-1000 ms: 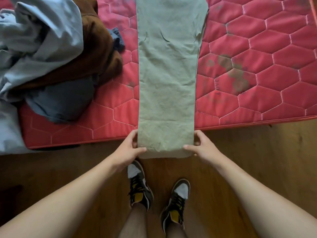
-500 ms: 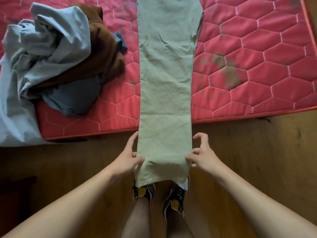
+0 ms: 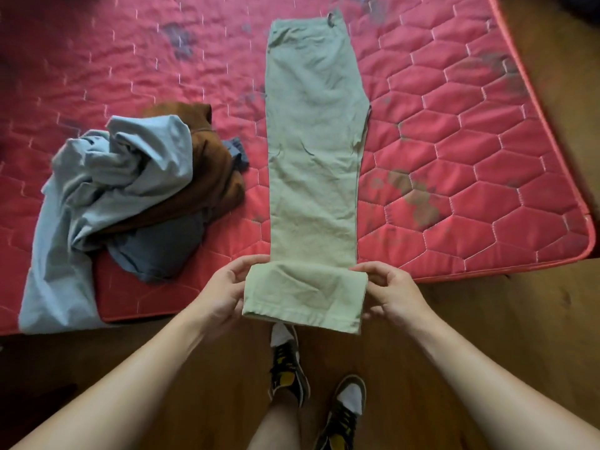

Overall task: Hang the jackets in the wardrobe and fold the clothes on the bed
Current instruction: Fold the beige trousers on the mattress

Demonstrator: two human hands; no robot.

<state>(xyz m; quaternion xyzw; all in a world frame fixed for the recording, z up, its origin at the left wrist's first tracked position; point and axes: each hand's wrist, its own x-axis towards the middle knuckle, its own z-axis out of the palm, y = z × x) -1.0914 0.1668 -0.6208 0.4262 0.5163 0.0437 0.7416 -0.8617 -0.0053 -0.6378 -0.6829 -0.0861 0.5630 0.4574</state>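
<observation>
**Q:** Where are the trousers?

**A:** Trousers [image 3: 313, 151] lie lengthwise down the bed [image 3: 480, 164], waistband at the far end, legs stacked and running straight toward you. The cuff end is turned back on itself and hangs past the bed's near edge, in the air above the floor [image 3: 526, 336].

**Q:** And my hands?

**A:** Both grip that turned-back end. Your left hand [image 3: 224, 293] is curled round its left side, thumb on top near the fold line. Your right hand [image 3: 394, 293] pinches its right side, fingers over the top. The hem faces you, level between them.

**Q:** Edges?

**A:** The near bed edge runs just behind your knuckles. The right edge slants away and meets it at a rounded corner, well right of your right hand.

**Q:** Room?

**A:** Right of the trousers, red quilt shows out to that edge. On the left a pile [image 3: 136, 196] of blue and brown clothes sits near the trousers, a strip of quilt between. Its pale blue piece drapes over the near edge. Your shoes [image 3: 287, 365] stand on the floor below the hem.
</observation>
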